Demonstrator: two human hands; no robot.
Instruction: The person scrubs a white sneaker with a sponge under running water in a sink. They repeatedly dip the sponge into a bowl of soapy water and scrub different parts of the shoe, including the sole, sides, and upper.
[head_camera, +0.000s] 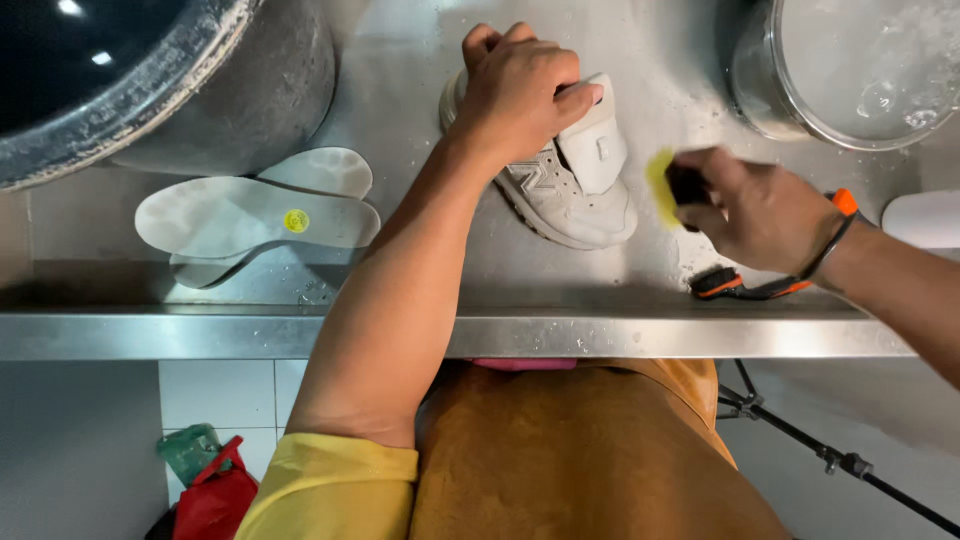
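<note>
**Shoe held down, brush alongside**

The left hand (518, 95) clenches a white sneaker (570, 185) on the wet steel counter (420, 60). Just right of the sneaker, the right hand (760, 210) grips a yellow-bristled brush (668, 187). Two insoles (250, 215) lie left of it.

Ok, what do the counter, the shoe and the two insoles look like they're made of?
Counter: most likely stainless steel, with a brushed grey sheen, a folded front edge and wet spots. Shoe, pinned by the left hand: pale suede-like or synthetic panels, matte; exact fabric unclear. Insoles: probably foam, flat, matte, off-white, one with a small yellow dot.
</note>
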